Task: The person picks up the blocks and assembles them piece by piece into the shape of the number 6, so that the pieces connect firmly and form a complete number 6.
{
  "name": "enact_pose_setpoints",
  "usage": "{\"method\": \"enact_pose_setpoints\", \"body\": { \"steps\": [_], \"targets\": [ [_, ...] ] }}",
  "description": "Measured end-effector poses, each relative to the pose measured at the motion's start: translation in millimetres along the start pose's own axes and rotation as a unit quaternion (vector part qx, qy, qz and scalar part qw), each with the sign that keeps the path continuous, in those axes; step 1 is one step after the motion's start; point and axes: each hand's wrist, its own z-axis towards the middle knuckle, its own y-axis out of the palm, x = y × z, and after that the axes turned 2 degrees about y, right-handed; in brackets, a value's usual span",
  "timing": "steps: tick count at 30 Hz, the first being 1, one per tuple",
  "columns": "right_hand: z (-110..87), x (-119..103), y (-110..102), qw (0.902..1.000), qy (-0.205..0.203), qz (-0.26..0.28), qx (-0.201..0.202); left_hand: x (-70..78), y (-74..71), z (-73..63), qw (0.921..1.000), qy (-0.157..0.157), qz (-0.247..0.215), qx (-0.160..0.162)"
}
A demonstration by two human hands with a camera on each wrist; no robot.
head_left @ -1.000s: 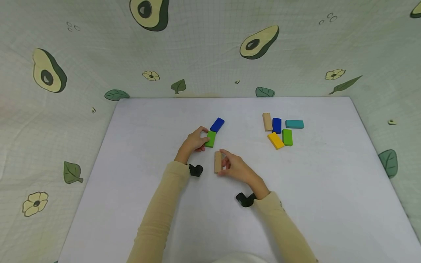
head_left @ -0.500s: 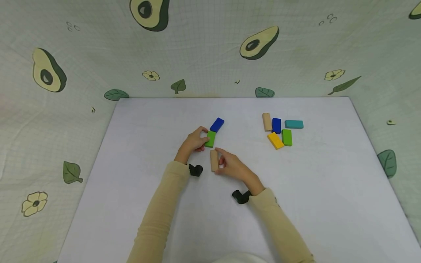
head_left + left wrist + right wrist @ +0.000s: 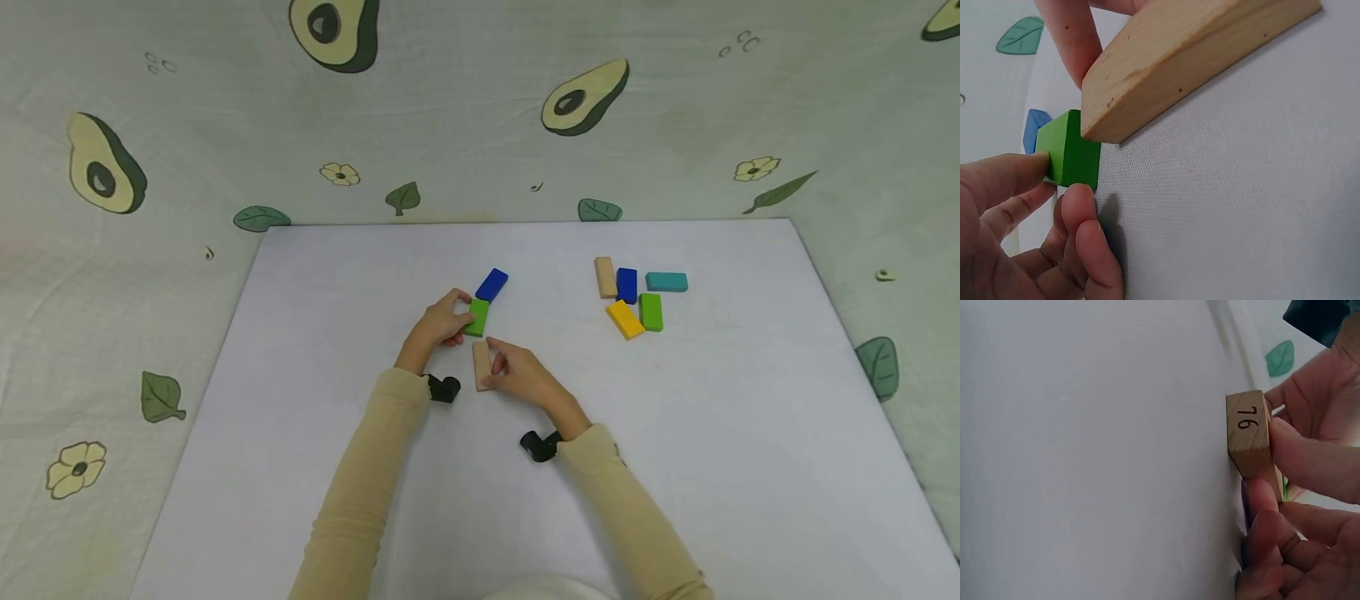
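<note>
My left hand (image 3: pixel 438 323) holds a green wooden block (image 3: pixel 477 318) by its left side, thumb and fingertips on it. Against the green block's far end lies a blue block (image 3: pixel 492 285). Just nearer to me, my right hand (image 3: pixel 522 377) pinches a plain wooden block (image 3: pixel 481 367) with the thumb and a finger along its right side. On the near end of that plain block (image 3: pixel 1247 422), the right wrist view shows the number 76. From the left wrist camera, the plain block (image 3: pixel 1179 75) partly covers the green one (image 3: pixel 1075 150).
At the back right lies a loose group: a plain block (image 3: pixel 605 277), a blue block (image 3: pixel 627 285), a teal block (image 3: pixel 667 282), a yellow block (image 3: pixel 625 320) and a green block (image 3: pixel 651 312). Avocado-printed cloth (image 3: pixel 465 108) hangs behind the white table (image 3: pixel 315 308).
My right hand has slid the plain block left and slightly away from me, close to the green block's near end. My left hand has stayed on the green block.
</note>
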Motion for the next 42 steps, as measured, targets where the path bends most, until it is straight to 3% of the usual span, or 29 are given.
{"method": "enact_pose_setpoints", "body": {
  "steps": [11,19,27,42],
  "targets": [
    [7.5,-2.5,3.4,0.9995,0.008,-0.027,0.013,-0.6,0.3,1.2,1.0000,0.003,0.001,-0.003],
    [8.1,-3.6,-0.4,0.9994,-0.015,-0.031,0.003,-0.6,-0.5,0.6,0.9999,0.007,0.008,-0.002],
    [11.1,-5.9,1.9,0.9989,0.012,-0.044,0.011,-1.7,-1.2,1.2,0.9995,0.015,0.026,0.002],
    [11.6,-7.2,0.9,0.9988,0.020,-0.044,-0.001,-3.4,-0.4,5.6,0.9986,0.023,0.047,0.000]
  ]
}}
